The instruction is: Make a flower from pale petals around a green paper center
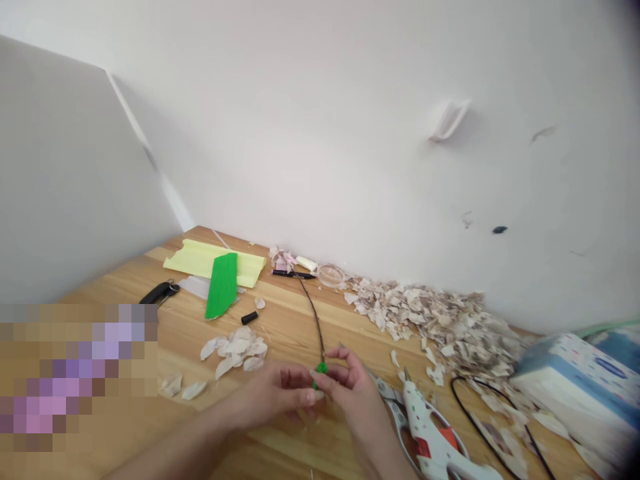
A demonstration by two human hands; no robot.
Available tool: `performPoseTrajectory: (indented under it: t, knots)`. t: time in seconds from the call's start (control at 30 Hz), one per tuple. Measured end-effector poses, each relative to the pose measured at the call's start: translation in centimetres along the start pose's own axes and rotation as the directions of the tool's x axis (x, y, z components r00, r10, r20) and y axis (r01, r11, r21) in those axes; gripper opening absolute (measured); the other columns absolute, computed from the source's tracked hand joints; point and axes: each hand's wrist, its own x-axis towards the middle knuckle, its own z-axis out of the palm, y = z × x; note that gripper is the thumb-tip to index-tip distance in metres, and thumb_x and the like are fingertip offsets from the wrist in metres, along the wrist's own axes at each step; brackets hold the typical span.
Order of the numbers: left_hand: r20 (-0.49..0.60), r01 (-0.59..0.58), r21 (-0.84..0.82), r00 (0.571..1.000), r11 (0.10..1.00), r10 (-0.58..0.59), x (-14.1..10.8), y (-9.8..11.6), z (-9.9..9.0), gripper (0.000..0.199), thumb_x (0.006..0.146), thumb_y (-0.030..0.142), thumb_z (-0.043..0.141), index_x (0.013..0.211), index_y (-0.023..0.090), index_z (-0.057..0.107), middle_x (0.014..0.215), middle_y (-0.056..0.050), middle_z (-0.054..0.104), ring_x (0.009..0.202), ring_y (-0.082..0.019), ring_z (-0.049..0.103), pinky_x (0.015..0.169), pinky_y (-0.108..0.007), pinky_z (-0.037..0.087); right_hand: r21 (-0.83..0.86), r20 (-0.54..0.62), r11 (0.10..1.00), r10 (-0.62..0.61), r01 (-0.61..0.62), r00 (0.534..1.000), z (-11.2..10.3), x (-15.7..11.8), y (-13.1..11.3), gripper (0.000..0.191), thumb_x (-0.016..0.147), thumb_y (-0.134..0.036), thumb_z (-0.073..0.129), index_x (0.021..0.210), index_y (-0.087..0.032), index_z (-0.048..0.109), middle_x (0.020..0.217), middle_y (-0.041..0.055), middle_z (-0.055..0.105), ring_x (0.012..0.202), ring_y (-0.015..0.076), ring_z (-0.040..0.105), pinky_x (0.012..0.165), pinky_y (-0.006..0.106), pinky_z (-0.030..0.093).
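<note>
My left hand (283, 392) and my right hand (353, 390) meet low in the middle of the view. Between their fingertips is a small bunched bit of green crepe paper (321, 369), pinched by both hands at the near end of a thin brown stem (315, 312). That stem runs away from me over the table, its far end close to a pale pink petal cluster (281, 259); whether they are joined I cannot tell. A larger green crepe paper piece (221, 287) lies to the left on yellow crepe paper (200, 257).
Loose whitish petals (239, 348) lie left of my hands, and a big heap of them (425, 313) lines the wall. Scissors (397, 407), a white glue gun (430, 427) with a black cord (480, 427), and a tissue pack (580, 387) are at right. A black marker (295, 274) lies farther back.
</note>
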Motion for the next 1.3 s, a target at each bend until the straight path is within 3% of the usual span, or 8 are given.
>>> performPoseTrajectory:
  t: [0.1, 0.3, 0.53, 0.77, 0.87, 0.97, 1.1, 1.3]
  knots:
    - [0.014, 0.031, -0.055, 0.999, 0.998, -0.03, 0.1, -0.2, 0.3, 0.036, 0.063, 0.05, 0.066, 0.072, 0.015, 0.066, 0.067, -0.001, 0.064, 0.059, -0.014, 0.06, 0.058, -0.026, 0.048, 0.001, 0.068, 1.0, 0.022, -0.022, 0.997, -0.1, 0.0, 0.1, 0.042, 0.058, -0.034, 0.076, 0.086, -0.023, 0.046, 0.062, -0.0046, 0.064, 0.05, 0.0138, 0.058, 0.049, 0.024, 0.042]
    - [-0.069, 0.062, -0.065, 0.995, 0.996, -0.066, 0.4, -0.4, 0.3, 0.033, 0.06, 0.047, 0.068, 0.06, 0.014, 0.064, 0.057, 0.0, 0.064, 0.052, -0.012, 0.058, 0.053, -0.024, 0.045, -0.02, 0.114, 1.0, -0.005, 0.008, 0.993, -0.8, 0.1, 0.0, 0.04, 0.069, -0.04, 0.068, 0.096, -0.023, 0.044, 0.08, 0.0001, 0.066, 0.066, 0.0145, 0.061, 0.061, 0.026, 0.044]
    - [-0.213, 0.024, 0.003, 0.977, 1.0, -0.023, 0.9, -1.7, 0.8, 0.02, 0.055, 0.031, 0.07, 0.05, 0.015, 0.059, 0.048, 0.003, 0.059, 0.044, -0.009, 0.047, 0.048, -0.021, 0.035, -0.166, 0.128, 0.98, -0.093, 0.114, 0.987, -0.2, -0.7, 0.3, 0.042, 0.061, -0.017, 0.068, 0.095, -0.023, 0.044, 0.08, -0.0008, 0.064, 0.072, 0.0169, 0.057, 0.065, 0.029, 0.043]
    - [-0.292, -0.01, 0.096, 0.956, 0.995, 0.038, 0.8, -2.3, 1.6, 0.017, 0.055, 0.024, 0.07, 0.05, 0.014, 0.057, 0.048, 0.005, 0.055, 0.046, -0.008, 0.042, 0.048, -0.021, 0.03, -0.296, 0.064, 0.927, -0.219, 0.228, 0.974, -0.3, -1.7, 1.1, 0.039, 0.062, -0.014, 0.061, 0.097, -0.022, 0.047, 0.075, -0.0026, 0.058, 0.069, 0.0158, 0.055, 0.068, 0.031, 0.04]
    - [-0.26, -0.024, 0.131, 0.964, 0.991, 0.058, 0.4, -1.6, 1.7, 0.017, 0.055, 0.026, 0.073, 0.06, 0.013, 0.063, 0.054, 0.004, 0.057, 0.05, -0.009, 0.044, 0.049, -0.02, 0.031, -0.336, 0.07, 0.905, -0.251, 0.259, 0.966, -0.4, -2.0, 0.6, 0.034, 0.066, -0.014, 0.057, 0.097, -0.022, 0.046, 0.074, -0.0025, 0.057, 0.07, 0.016, 0.056, 0.069, 0.031, 0.041]
    - [-0.158, -0.039, 0.159, 0.985, 0.987, 0.064, -0.1, -0.8, 1.5, 0.019, 0.057, 0.028, 0.074, 0.07, 0.015, 0.07, 0.062, 0.003, 0.062, 0.055, -0.01, 0.048, 0.053, -0.02, 0.034, -0.318, 0.115, 0.926, -0.176, 0.204, 0.978, -0.6, -2.1, -0.2, 0.032, 0.067, -0.013, 0.055, 0.095, -0.022, 0.045, 0.073, -0.0027, 0.057, 0.072, 0.0165, 0.057, 0.069, 0.031, 0.042]
    - [-0.067, -0.036, 0.193, 0.996, 0.981, 0.05, -0.3, -0.6, 1.3, 0.015, 0.061, 0.03, 0.071, 0.065, 0.016, 0.072, 0.053, 0.004, 0.058, 0.053, -0.01, 0.046, 0.054, -0.02, 0.033, -0.31, 0.182, 0.937, -0.104, 0.158, 0.978, -1.2, -2.2, -0.7, 0.032, 0.065, -0.013, 0.06, 0.093, -0.023, 0.047, 0.071, -0.0038, 0.058, 0.07, 0.016, 0.056, 0.066, 0.029, 0.042]
    - [-0.127, -0.058, 0.258, 0.987, 0.964, 0.093, 0.0, -1.6, 1.4, 0.011, 0.064, 0.022, 0.065, 0.059, 0.013, 0.068, 0.05, 0.006, 0.047, 0.05, -0.009, 0.04, 0.049, -0.019, 0.029, -0.304, 0.218, 0.93, -0.143, 0.206, 0.965, -1.3, -2.6, 0.0, 0.036, 0.065, -0.011, 0.062, 0.095, -0.023, 0.047, 0.075, -0.0029, 0.058, 0.071, 0.0152, 0.055, 0.068, 0.029, 0.042]
